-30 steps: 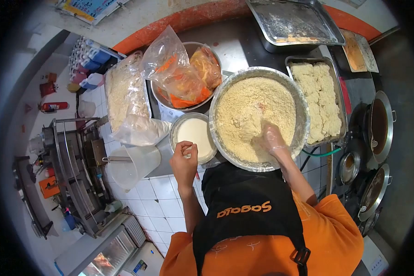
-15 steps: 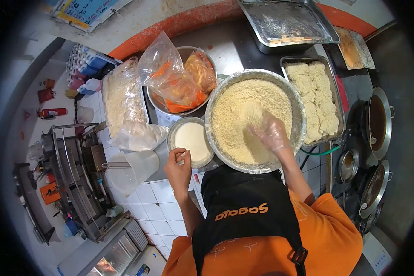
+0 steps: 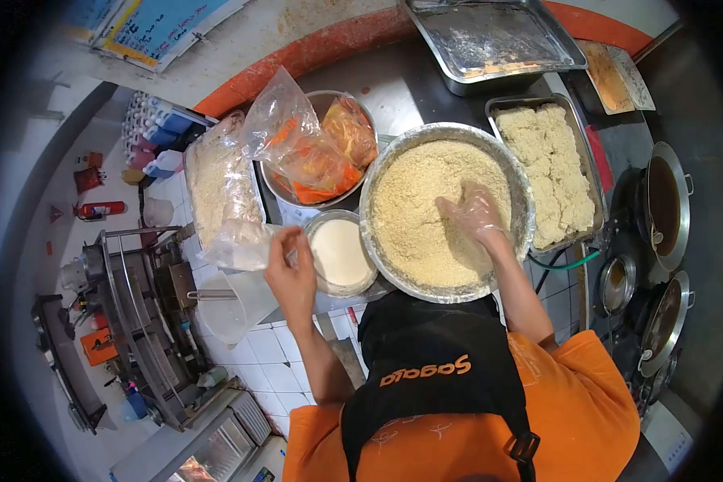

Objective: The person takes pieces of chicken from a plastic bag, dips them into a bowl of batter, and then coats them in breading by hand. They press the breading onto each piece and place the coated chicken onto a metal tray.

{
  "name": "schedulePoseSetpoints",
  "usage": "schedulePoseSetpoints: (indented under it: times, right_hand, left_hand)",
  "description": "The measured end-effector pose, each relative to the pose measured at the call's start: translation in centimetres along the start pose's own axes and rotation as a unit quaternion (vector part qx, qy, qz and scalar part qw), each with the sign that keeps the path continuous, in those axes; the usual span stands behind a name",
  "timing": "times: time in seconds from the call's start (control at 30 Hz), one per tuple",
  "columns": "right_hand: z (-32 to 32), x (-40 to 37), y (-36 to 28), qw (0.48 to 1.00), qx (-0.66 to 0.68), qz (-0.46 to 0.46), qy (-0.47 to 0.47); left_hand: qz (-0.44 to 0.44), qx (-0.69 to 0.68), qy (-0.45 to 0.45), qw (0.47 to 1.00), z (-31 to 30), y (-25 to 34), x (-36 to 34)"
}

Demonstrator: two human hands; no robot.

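Observation:
A large metal bowl (image 3: 367,241) holds pale breadcrumbs (image 3: 414,201). Inside it, my right hand (image 3: 478,215), in a clear plastic glove, rests on the crumbs with thumb and fingers apart; I see nothing in its grasp. My bare left hand (image 3: 292,277) hovers at the left edge of a smaller bowl of creamy white batter (image 3: 341,252). Its fingers are loosely bent, with a gap to the thumb and nothing between them. To the right of the crumb bowl, a metal tray (image 3: 594,210) carries rows of crumb-coated pieces (image 3: 545,173).
Behind the batter stands a bowl (image 3: 319,100) with plastic bags of orange-yellow food (image 3: 349,132). A bag of crumbs (image 3: 223,181) and a clear plastic jug (image 3: 237,309) are at left. An empty metal tray (image 3: 502,40) lies at the back; woks (image 3: 668,210) sit far right.
My left hand has lifted off the batter bowl's rim and moved left, its fingers parting. My right hand has shifted slightly up in the crumbs, and the falling crumbs around it have settled.

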State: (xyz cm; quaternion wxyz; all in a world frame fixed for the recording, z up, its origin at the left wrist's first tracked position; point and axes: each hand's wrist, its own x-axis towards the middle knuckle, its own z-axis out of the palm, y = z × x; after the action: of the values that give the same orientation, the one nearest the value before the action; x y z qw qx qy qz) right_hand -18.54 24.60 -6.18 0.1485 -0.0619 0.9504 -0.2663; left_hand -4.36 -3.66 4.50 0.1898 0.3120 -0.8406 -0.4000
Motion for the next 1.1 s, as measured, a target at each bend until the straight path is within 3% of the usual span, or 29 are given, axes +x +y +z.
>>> schedulePoseSetpoints:
  times: [0.07,0.13,0.17,0.2,0.27,0.3,0.33,0.37,0.4,0.43,0.47,0.5,0.57,0.63,0.67,0.7,0.73,0.87,0.93,1.07,1.1]
  right_hand:
    - [1.5,0.5,0.1,0.997,-0.025,-0.027,0.064]
    - [1.1,0.9,-1.0,0.989,0.143,0.016,-0.024]
    - [0.6,0.9,-1.5,0.989,0.146,0.015,-0.019]
    - [-0.1,0.8,-1.9,0.975,0.215,0.001,-0.047]
    - [-0.9,0.3,-2.1,0.957,0.284,-0.006,-0.059]
    - [-1.2,0.1,-2.3,0.934,0.353,-0.027,-0.041]
    - [-1.4,0.0,-2.1,0.907,0.419,-0.047,-0.022]
    - [-1.4,0.1,-1.7,0.907,0.420,-0.041,-0.004]
    - [-1.2,0.6,-1.2,0.908,0.418,-0.026,0.020]
    - [-0.5,1.1,-0.4,0.908,0.416,-0.010,0.043]
    - [1.6,2.3,1.8,0.864,0.502,0.013,0.028]
    - [0.0,2.2,2.0,0.862,0.505,0.017,0.040]
    - [-6.0,0.9,0.7,0.810,0.578,0.100,-0.016]
    - [-9.2,0.7,1.7,0.788,0.599,0.136,0.032]
    - [-10.1,0.9,2.7,0.781,0.597,0.171,0.067]
    - [-11.4,0.9,3.8,0.761,0.626,0.149,0.077]
    - [-12.5,1.0,5.0,0.741,0.654,0.125,0.087]
    - [-14.1,2.0,9.5,0.755,0.611,0.173,0.162]
    - [-13.0,2.9,12.2,0.755,0.615,0.163,0.162]
    - [-8.5,4.8,15.5,0.752,0.597,0.217,0.176]
    - [-8.3,4.8,15.4,0.750,0.598,0.219,0.178]
  left_hand:
    - [0.084,0.009,0.033,0.996,0.3,2.0,3.5]
    - [0.191,0.017,0.045,0.980,0.9,2.9,7.7]
    - [0.248,0.010,0.038,0.968,1.2,3.1,10.0]
    - [0.255,0.007,0.036,0.966,1.5,2.9,12.3]
    - [0.254,0.095,-0.209,0.939,2.5,2.2,16.6]
    - [0.269,0.087,-0.215,0.935,3.1,2.4,18.1]
    - [0.013,-0.046,-0.371,0.927,3.8,2.7,19.7]
    - [-0.249,-0.162,-0.492,0.818,4.3,2.3,21.6]
    - [-0.223,-0.142,-0.525,0.809,6.3,-4.0,24.7]
    - [-0.213,-0.135,-0.536,0.805,6.9,-4.9,25.3]
    - [0.070,0.113,-0.536,0.834,7.1,-5.6,25.2]
    - [0.347,0.339,-0.454,0.747,7.3,-5.6,25.1]
    - [0.341,0.399,-0.453,0.721,7.3,-2.2,23.2]
    - [0.330,0.456,-0.448,0.695,7.2,-1.9,22.5]
    - [0.350,0.438,-0.418,0.715,7.6,-3.1,22.6]
    - [0.369,0.417,-0.388,0.734,7.8,-4.0,22.6]
    - [0.276,0.405,-0.422,0.763,7.5,-1.5,20.9]
    - [0.278,0.397,-0.384,0.786,7.9,-2.4,20.3]
    - [0.259,0.248,-0.385,0.850,7.4,-0.8,19.2]
    - [0.321,0.293,-0.368,0.822,6.3,-0.8,20.4]
    - [0.290,0.229,-0.344,0.863,6.2,-1.0,20.3]
